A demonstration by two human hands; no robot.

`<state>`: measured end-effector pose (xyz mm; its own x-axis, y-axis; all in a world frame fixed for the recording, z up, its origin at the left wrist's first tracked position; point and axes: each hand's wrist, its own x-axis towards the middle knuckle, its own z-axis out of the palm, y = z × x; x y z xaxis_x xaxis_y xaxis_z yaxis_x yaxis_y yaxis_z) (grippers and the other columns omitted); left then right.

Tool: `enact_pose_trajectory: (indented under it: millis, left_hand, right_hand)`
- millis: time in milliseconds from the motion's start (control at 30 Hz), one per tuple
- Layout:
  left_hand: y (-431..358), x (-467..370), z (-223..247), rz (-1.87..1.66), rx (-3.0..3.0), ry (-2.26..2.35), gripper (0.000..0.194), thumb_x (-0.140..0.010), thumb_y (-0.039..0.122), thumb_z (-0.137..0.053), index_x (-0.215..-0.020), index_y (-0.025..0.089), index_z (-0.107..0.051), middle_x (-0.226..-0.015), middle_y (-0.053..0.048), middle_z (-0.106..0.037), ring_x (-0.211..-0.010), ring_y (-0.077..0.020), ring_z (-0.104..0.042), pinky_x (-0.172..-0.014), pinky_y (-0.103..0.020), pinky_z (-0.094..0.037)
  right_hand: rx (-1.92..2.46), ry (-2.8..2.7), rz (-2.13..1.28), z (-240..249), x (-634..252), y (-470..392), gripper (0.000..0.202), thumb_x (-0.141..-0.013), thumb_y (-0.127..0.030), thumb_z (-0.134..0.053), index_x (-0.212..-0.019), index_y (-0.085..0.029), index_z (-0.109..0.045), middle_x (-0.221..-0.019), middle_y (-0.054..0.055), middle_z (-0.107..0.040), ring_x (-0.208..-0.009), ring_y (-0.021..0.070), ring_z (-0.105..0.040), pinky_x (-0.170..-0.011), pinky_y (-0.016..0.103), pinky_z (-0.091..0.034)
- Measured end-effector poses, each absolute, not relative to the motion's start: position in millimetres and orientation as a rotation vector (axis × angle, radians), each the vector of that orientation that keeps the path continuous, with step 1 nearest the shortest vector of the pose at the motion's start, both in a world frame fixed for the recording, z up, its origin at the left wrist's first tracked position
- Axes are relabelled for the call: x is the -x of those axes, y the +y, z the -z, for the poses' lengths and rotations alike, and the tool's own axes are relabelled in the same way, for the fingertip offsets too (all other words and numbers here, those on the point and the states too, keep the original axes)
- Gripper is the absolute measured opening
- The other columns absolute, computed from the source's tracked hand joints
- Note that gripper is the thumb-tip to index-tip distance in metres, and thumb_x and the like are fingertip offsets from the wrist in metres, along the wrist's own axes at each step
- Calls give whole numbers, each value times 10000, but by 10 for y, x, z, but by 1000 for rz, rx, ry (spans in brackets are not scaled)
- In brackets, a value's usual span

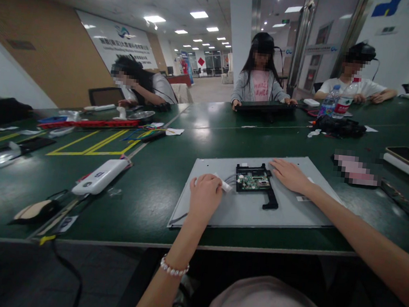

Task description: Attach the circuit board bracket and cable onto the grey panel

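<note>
A grey flat panel (pixel 213 214) lies on the table before me. On its middle sits a black plastic bracket (pixel 270 198) around a green circuit board (pixel 254 181). Thin grey wires run from the board's left side to a cable (pixel 226 184) wrapped in white. My left hand (pixel 205 196) is closed over this cable, its fingers curled and partly hiding it; a dark cable end emerges at the panel's lower left. Flat on the panel's far right part, my right hand (pixel 289 175) has its fingers stretched out, the tips beside the bracket's upper right corner.
Left of the panel lie a white power bank (pixel 101 177) and a computer mouse (pixel 36 210). On the right are a pink-screened phone (pixel 357 169), glasses (pixel 404 201) and a dark bundle (pixel 340 127) near two bottles. Across the table a person holds a black panel (pixel 266 109).
</note>
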<state>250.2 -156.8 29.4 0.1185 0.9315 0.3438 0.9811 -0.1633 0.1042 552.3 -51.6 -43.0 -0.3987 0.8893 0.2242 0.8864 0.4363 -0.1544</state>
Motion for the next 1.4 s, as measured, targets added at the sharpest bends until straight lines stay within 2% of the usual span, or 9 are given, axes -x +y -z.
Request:
enact_pose_trajectory:
  millis: [167, 267, 367, 533, 800, 1100, 1267, 1400]
  left_hand:
    - [-1583, -2503, -308, 596, 2177, -1945, 193, -847, 147, -499, -880, 219, -675, -1104, -57, -671, -1147, -252, -537, -1089, -531, -213]
    - [-1587, -2513, -337, 623, 2155, -1952, 196, -858, 150, -489, -904, 215, -669, -1079, -59, -678, -1126, -243, -550, -1061, -475, -274]
    - [-1575, -2528, -349, 575, 2154, -1983, 195, -893, 199, -473, -927, 202, -664, -1038, -74, -682, -1034, -235, -586, -928, -380, -387]
    - [-1549, -2568, -319, 438, 2160, -1992, 209, -919, 277, -464, -933, 190, -654, -989, -78, -672, -945, -230, -604, -813, -338, -413]
    - [-1557, -2593, -291, 315, 2202, -2016, 170, -897, 292, -502, -957, 201, -633, -1047, -86, -646, -1005, -244, -587, -827, -350, -414]
    - [-1571, -2577, -268, 348, 2231, -1993, 145, -893, 289, -512, -961, 197, -601, -1061, -87, -629, -1007, -258, -577, -809, -365, -433]
    - [-1583, -2581, -288, 331, 2250, -2012, 126, -900, 274, -500, -947, 195, -587, -1062, -92, -631, -1017, -250, -574, -816, -356, -430]
    - [-1596, -2584, -300, 329, 2289, -2007, 122, -909, 268, -485, -957, 198, -572, -1053, -84, -647, -1028, -243, -577, -828, -353, -425]
  right_hand:
    - [1536, -2427, -17, 408, -5521, -533, 537, -1002, -375, -209, -1450, -160, -414, -1517, 113, -396, -1405, 276, -328, -1110, 483, -299]
    - [1532, -2425, -17, 409, -5521, -529, 535, -1002, -378, -215, -1449, -163, -414, -1518, 112, -396, -1406, 276, -326, -1108, 484, -304]
    - [1533, -2424, -11, 419, -5523, -518, 522, -999, -379, -230, -1444, -182, -421, -1519, 107, -396, -1402, 278, -335, -1100, 487, -317]
    - [1545, -2433, 13, 436, -5525, -510, 515, -996, -364, -243, -1440, -178, -426, -1515, 111, -402, -1394, 281, -350, -1101, 480, -319]
    - [1553, -2448, 8, 437, -5525, -510, 533, -996, -367, -228, -1450, -158, -412, -1520, 117, -392, -1402, 279, -336, -1110, 483, -305]
    - [1540, -2439, -46, 400, -5531, -535, 539, -996, -383, -227, -1449, -158, -412, -1525, 124, -381, -1404, 282, -329, -1114, 503, -291]
    - [1540, -2421, -47, 402, -5522, -536, 510, -996, -384, -244, -1440, -206, -421, -1520, 100, -395, -1404, 268, -333, -1109, 491, -303]
    - [1532, -2421, -46, 409, -5521, -533, 511, -996, -376, -245, -1439, -194, -422, -1522, 110, -389, -1402, 277, -335, -1105, 497, -307]
